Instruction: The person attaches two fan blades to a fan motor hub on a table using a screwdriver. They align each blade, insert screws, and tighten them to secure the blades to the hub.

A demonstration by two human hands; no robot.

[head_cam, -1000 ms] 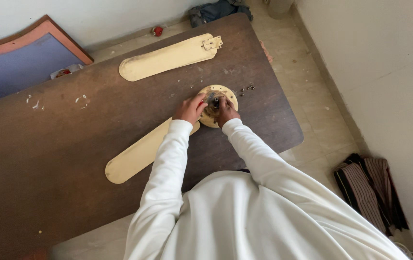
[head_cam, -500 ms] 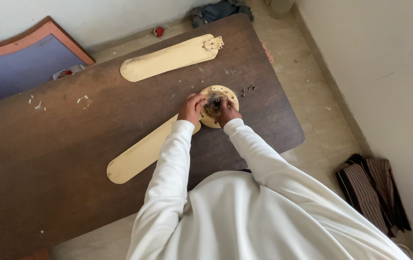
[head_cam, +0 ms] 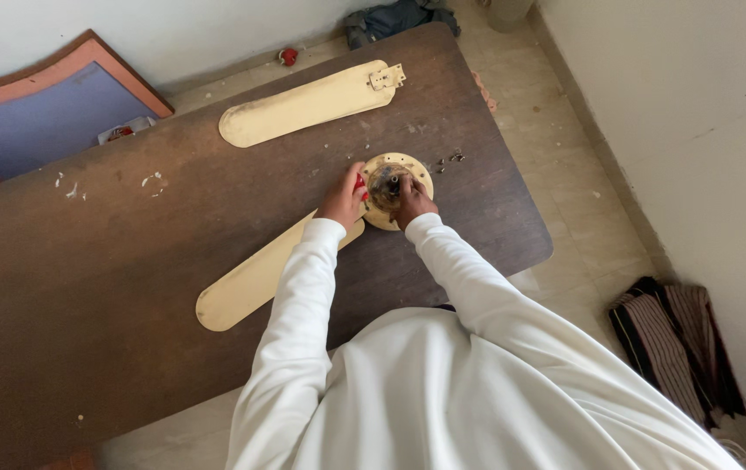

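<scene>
A round cream fan hub [head_cam: 408,167] with a dark centre lies on the brown table [head_cam: 129,261]. My left hand [head_cam: 342,200] is at the hub's left rim, closed around a small red-handled tool [head_cam: 360,186]. My right hand [head_cam: 410,203] grips the hub's near side, with its fingers reaching into the dark centre. One cream fan blade [head_cam: 251,283] runs from under the hub toward the lower left. A second, loose blade [head_cam: 308,104] with a metal bracket lies farther back on the table.
Several small screws [head_cam: 450,159] lie just right of the hub. A blue board with an orange frame [head_cam: 33,113] leans at the back left. Striped cloth [head_cam: 669,344] lies on the tiled floor at the right wall, and dark clothes [head_cam: 395,17] lie beyond the table.
My left hand has turned a little at the hub's left rim, showing more of the red tool. My right hand stays at the hub's centre. The view has shifted slightly.
</scene>
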